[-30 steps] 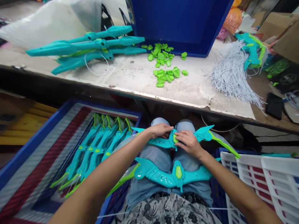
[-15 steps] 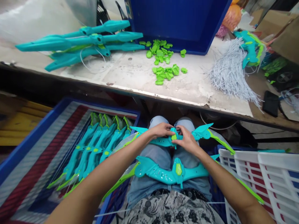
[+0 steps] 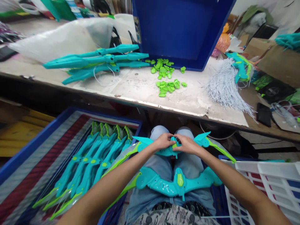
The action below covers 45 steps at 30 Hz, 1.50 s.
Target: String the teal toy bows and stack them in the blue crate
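A teal toy bow (image 3: 203,139) with lime tips lies across my knees. My left hand (image 3: 163,141) and my right hand (image 3: 187,145) meet at its middle, fingers pinched on the grip and on a small lime green piece (image 3: 174,145) there. A second teal bow (image 3: 164,182) with a green centre piece lies lower on my lap, untouched. Loose lime green pieces (image 3: 167,85) are scattered on the worktable (image 3: 140,84) ahead.
A blue crate (image 3: 35,140) at my left holds several finished bows (image 3: 93,159). A white basket (image 3: 262,184) is at my right. On the table lie stacked teal bows (image 3: 98,61), a tipped blue bin (image 3: 182,31), a bundle of white strings (image 3: 225,87) and a clear plastic bag (image 3: 63,37).
My view has tilted up, showing more of the table's far side. Both hands have closed in tighter on the bow's middle, over the green piece.
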Available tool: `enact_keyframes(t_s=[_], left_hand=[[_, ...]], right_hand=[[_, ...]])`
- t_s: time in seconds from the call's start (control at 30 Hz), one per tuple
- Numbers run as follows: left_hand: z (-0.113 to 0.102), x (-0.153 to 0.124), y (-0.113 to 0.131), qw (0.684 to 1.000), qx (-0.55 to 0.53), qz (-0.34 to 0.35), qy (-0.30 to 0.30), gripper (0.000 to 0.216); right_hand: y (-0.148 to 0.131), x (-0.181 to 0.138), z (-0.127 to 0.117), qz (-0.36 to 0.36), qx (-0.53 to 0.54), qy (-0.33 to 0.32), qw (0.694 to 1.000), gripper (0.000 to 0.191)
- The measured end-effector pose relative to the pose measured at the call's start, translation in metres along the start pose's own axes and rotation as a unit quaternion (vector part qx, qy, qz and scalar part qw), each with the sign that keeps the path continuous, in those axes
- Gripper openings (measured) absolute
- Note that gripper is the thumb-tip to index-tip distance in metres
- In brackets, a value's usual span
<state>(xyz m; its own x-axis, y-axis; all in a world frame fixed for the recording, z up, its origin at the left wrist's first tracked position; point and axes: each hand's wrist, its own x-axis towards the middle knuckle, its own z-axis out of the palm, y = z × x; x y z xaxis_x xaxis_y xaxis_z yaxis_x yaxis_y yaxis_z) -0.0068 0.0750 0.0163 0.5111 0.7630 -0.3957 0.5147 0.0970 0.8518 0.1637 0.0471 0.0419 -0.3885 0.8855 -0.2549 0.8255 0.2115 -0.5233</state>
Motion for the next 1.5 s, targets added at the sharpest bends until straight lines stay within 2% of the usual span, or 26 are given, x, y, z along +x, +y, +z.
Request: enact_keyframes(t_s=[0.03, 0.1, 0.13, 0.2, 0.3, 0.4, 0.5, 0.63, 0.73, 0.83, 0.9, 0.97, 1.03, 1.1, 1.23, 1.33, 1.43, 1.5], left_hand=[[0.003, -0.006, 0.003, 0.998, 0.039, 0.019, 0.035, 0.042], [0.015, -0.02, 0.007, 0.982, 0.134, 0.068, 0.114, 0.043], [0.023, -0.029, 0.007, 0.967, 0.188, 0.095, 0.144, 0.041], [0.041, -0.043, 0.004, 0.931, 0.296, 0.138, 0.161, 0.043], [0.062, -0.052, -0.008, 0.885, 0.417, 0.154, 0.141, 0.059], [0.06, -0.047, -0.015, 0.865, 0.469, 0.137, 0.111, 0.056], [0.039, -0.042, -0.005, 0.883, 0.451, 0.118, 0.062, 0.051], [0.004, -0.033, 0.021, 0.93, 0.344, 0.13, -0.005, 0.04], [-0.014, -0.013, 0.031, 0.957, 0.246, 0.111, -0.109, 0.024], [-0.019, 0.015, 0.029, 0.965, 0.14, 0.075, -0.21, 0.025], [-0.017, 0.03, 0.024, 0.967, 0.083, 0.051, -0.236, 0.029], [-0.015, 0.038, 0.019, 0.967, 0.051, 0.039, -0.245, 0.033], [-0.013, 0.041, 0.016, 0.968, 0.03, 0.039, -0.247, 0.036], [-0.011, 0.041, 0.016, 0.969, 0.013, 0.041, -0.243, 0.039], [-0.011, 0.041, 0.017, 0.974, -0.006, 0.037, -0.224, 0.044], [-0.011, 0.043, 0.016, 0.976, -0.014, 0.044, -0.214, 0.044], [-0.011, 0.047, 0.012, 0.976, -0.009, 0.044, -0.212, 0.044], [-0.011, 0.048, 0.01, 0.975, -0.018, 0.035, -0.217, 0.045]], right_hand=[[-0.002, 0.006, -0.011, -0.028, -0.008, 0.022, 0.999, 0.039], [-0.009, 0.029, -0.035, -0.074, -0.024, 0.119, 0.99, 0.02], [-0.013, 0.045, -0.048, -0.086, -0.038, 0.179, 0.979, 0.019], [-0.023, 0.085, -0.068, -0.089, -0.082, 0.267, 0.956, 0.022], [-0.036, 0.147, -0.082, -0.073, -0.143, 0.279, 0.947, 0.021], [-0.044, 0.183, -0.083, -0.047, -0.16, 0.258, 0.952, 0.017], [-0.042, 0.181, -0.091, -0.038, -0.144, 0.227, 0.962, 0.018], [-0.017, 0.143, -0.127, -0.031, -0.127, 0.147, 0.98, 0.023], [0.012, 0.118, -0.156, -0.028, -0.149, 0.066, 0.986, 0.021], [0.036, 0.106, -0.167, -0.018, -0.164, 0.057, 0.985, 0.019], [0.047, 0.101, -0.161, -0.005, -0.168, 0.101, 0.981, 0.018], [0.05, 0.095, -0.149, 0.023, -0.164, 0.175, 0.971, 0.023], [0.048, 0.089, -0.134, 0.06, -0.162, 0.252, 0.952, 0.032], [0.04, 0.085, -0.12, 0.082, -0.183, 0.29, 0.936, 0.037], [0.027, 0.078, -0.105, 0.073, -0.204, 0.283, 0.934, 0.031], [0.023, 0.057, -0.092, -0.004, -0.111, 0.299, 0.948, 0.028], [0.022, 0.012, -0.057, -0.113, -0.003, 0.277, 0.954, 0.028], [0.022, -0.02, -0.026, -0.148, 0.024, 0.244, 0.958, 0.024]])
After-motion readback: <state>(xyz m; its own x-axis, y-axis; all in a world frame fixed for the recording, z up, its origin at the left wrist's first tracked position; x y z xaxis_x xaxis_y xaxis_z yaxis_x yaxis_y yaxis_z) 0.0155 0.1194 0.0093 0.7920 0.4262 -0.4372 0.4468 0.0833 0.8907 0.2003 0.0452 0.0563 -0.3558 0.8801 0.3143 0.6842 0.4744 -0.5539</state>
